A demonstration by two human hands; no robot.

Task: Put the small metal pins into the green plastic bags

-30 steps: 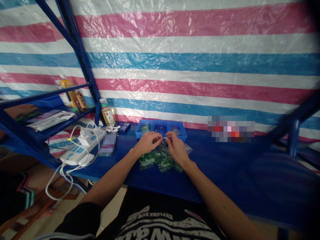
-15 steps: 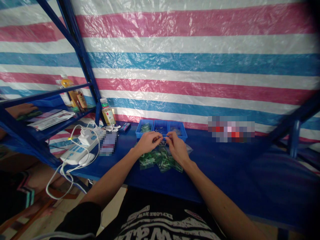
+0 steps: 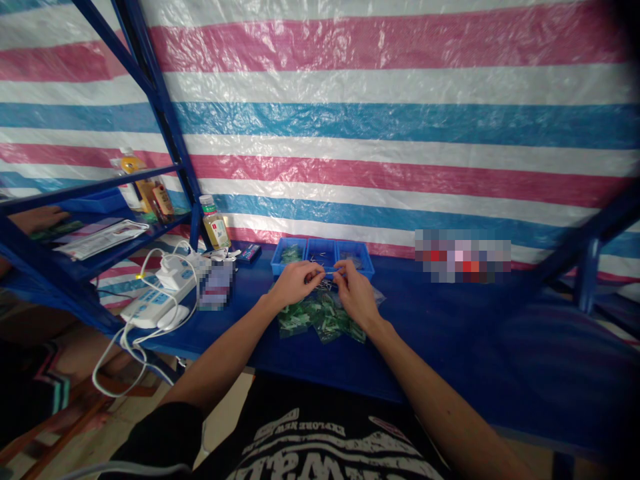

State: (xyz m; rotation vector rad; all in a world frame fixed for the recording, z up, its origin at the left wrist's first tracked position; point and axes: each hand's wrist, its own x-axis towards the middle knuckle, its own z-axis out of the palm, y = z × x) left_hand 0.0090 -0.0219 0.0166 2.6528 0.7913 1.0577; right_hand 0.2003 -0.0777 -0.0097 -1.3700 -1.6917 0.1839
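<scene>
My left hand and my right hand meet in front of the blue tray, fingers pinched. Between their fingertips spans a small thin pale rod, too small to identify further. Just beneath the fingers lie several thin metal pieces, partly covered by the hands. Nearer to me, a pile of small green packets lies on the blue table, below both wrists. The blue tray behind the hands has three compartments: greenish packets in the left, a few thin metal pieces in the middle, clear-looking bits in the right.
A white power strip with tangled cables lies on the left, beside a blurred-out phone-like item. A bottle and a small dark box stand behind. A blue frame post borders the left; another person's hand shows beyond it.
The fingertips have drawn slightly apart, with more of the thin rod showing between them. Otherwise the scene looks the same, apart from a slight camera shift.
</scene>
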